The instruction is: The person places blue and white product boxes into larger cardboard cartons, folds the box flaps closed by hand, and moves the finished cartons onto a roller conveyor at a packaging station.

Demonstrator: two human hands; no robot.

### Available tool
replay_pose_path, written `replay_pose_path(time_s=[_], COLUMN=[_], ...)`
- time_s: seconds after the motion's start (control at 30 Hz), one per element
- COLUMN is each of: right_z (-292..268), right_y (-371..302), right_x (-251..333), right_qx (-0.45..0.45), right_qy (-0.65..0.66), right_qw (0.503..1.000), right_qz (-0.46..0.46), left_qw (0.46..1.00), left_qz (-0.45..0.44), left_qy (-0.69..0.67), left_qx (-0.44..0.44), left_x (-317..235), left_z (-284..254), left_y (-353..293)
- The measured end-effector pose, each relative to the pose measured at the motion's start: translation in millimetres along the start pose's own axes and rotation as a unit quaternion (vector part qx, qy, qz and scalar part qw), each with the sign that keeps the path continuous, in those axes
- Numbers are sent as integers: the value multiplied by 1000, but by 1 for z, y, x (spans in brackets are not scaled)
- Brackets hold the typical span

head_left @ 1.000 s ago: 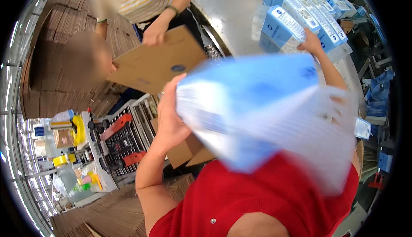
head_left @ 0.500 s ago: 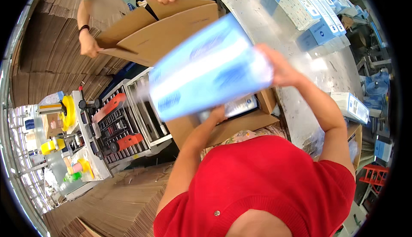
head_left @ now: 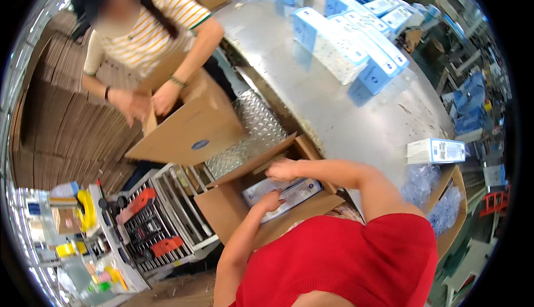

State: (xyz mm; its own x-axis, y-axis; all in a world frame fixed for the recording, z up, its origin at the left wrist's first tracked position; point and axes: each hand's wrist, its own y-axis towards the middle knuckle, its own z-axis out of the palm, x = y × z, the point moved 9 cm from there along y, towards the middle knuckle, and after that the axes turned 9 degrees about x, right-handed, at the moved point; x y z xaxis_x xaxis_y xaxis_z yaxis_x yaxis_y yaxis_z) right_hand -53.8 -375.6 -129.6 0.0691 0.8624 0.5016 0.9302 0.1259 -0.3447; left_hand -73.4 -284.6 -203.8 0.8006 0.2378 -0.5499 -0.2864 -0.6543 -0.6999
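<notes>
An open brown cardboard box (head_left: 222, 209) stands in front of me with its flaps folded outward. Inside lie blue-and-white cartons (head_left: 299, 193), side by side. My left hand (head_left: 271, 201) rests on top of them near their middle, its fingers partly stretched over the seam. At the far inner side of the box, my right hand (head_left: 282, 169) has its fingers curled down; what they hold, if anything, is hidden. Across from me a person in a striped shirt has both hands in a second cardboard box (head_left: 194, 132), tilted beside a diamond-plate metal surface (head_left: 258, 120).
On the metal table (head_left: 328, 123) to the right stand several blue-and-white cartons (head_left: 367, 45). Another carton (head_left: 436, 151) lies at its near right edge, above a box of clear plastic wrap (head_left: 448, 207). At left are a roller machine with red parts (head_left: 136, 207) and stacked flat cardboard (head_left: 61, 112).
The blue-and-white carton in my right hand has come down into the box. My left hand stays over the box. The other person's box has been turned more upright, with their hands now inside it.
</notes>
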Motion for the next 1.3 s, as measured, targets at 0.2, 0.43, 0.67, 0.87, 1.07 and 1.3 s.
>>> replay_pose_path(time_s=[0.2,0.43,0.67,0.87,1.07,1.3], right_z=[-292,-299,-250,-209,-240,-244], right_y=[-208,-220,-273,-322,-382,-315], right_x=[-158,-252,-190,-131,-231,-270], right_qx=[-538,-364,-357,-159,-288,-275], right_qy=[-120,-157,-180,-131,-61,-20], right_qw=[796,806,837,939,872,828], right_qz=[253,440,374,276,392,489], left_qw=[971,905,823,768,789,786], left_qz=[125,238,236,278,342,314], left_qy=[-61,39,295,433,438,300], left_qx=[-196,-350,-423,-381,-262,-440], left_x=[-122,-240,-310,-335,-378,-340], left_z=[-144,-289,-356,-312,-237,-268], left_y=[-67,-56,12,111,56,-137])
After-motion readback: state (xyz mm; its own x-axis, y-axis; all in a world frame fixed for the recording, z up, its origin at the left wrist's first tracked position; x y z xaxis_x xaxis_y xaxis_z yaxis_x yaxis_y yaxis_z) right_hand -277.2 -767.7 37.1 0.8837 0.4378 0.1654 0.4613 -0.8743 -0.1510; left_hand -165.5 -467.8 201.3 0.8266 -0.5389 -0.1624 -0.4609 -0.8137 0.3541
